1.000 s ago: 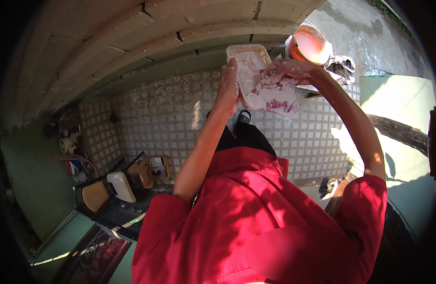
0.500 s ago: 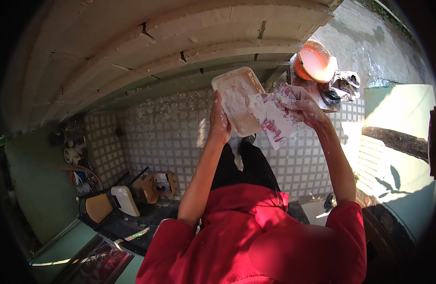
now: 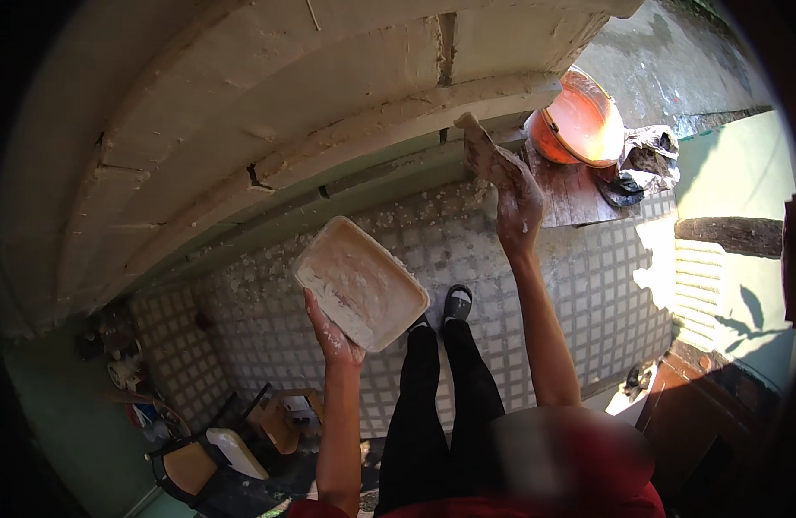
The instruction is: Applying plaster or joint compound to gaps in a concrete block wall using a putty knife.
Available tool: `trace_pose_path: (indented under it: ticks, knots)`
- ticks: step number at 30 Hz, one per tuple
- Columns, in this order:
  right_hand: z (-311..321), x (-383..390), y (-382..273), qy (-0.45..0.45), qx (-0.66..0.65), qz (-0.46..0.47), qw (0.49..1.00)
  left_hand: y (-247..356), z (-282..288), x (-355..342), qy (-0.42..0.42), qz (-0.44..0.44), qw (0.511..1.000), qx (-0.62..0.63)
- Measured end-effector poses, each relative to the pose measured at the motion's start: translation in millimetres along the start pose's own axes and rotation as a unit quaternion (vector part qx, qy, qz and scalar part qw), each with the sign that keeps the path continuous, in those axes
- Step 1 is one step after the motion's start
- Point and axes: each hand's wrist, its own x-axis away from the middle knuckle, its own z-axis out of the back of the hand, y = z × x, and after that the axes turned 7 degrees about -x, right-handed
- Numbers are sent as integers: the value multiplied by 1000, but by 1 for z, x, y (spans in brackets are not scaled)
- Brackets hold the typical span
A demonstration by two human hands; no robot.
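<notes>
Scraper [image 3: 479,148] at 1 o'clock, paste-smeared, wrapped in the curled fingers of the right hand [image 3: 521,209], close to the beam [image 3: 372,128]; touching or apart, cannot tell. Tub [image 3: 403,319] of pale paste [image 3: 355,276] just off centre toward 8 o'clock, held at its 7 o'clock side by the left hand [image 3: 333,339], thumb along the edge, other fingers hidden. Probably best: keep the tub level, grip the scraper firmly, press evenly. Bucket [image 3: 551,145] at 2 o'clock, best left undisturbed.

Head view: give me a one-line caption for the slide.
Left grip holds a tub of pale paste; right grip holds a smeared flat scraper, an orange bucket to its right.
</notes>
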Motion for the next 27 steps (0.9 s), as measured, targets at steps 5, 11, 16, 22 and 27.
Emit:
trace_pose_path:
  ticks: [5, 11, 16, 22, 27]
  knots:
    - [-84, 18, 44, 159, 104, 32, 981, -16, 37, -2, 57, 13, 998, -11]
    - [-166, 15, 38, 203, 89, 15, 975, -29, 103, 4, 118, 19, 993, 2]
    - [-197, 18, 29, 205, 89, -24, 974, -18, 120, 8, 136, 15, 991, -8]
    - [-209, 41, 3, 113, 74, -62, 989, -10, 119, 4, 173, 44, 983, 47]
    - [-203, 50, -15, 26, 28, -51, 998, -10, 119, 3, 159, 33, 986, 32]
